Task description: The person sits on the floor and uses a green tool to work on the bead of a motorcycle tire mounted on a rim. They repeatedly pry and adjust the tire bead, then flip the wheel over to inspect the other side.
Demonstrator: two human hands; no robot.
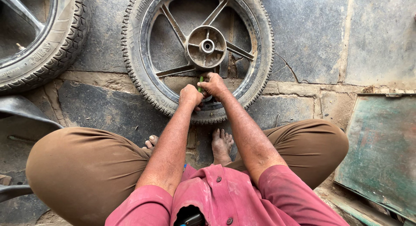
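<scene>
Head view: a spoked motorcycle wheel (203,48) is seen lying flat on the stone floor (108,109), its near rim worked by a squatting person. Both hands are closed around a small green tool (200,83) at the tyre's inner edge, the left hand (190,96) just beside the right hand (213,84). The tool is best kept pressed close against the rim, with steady pressure from both wrists. A second tyre (39,39) lies well apart
</scene>
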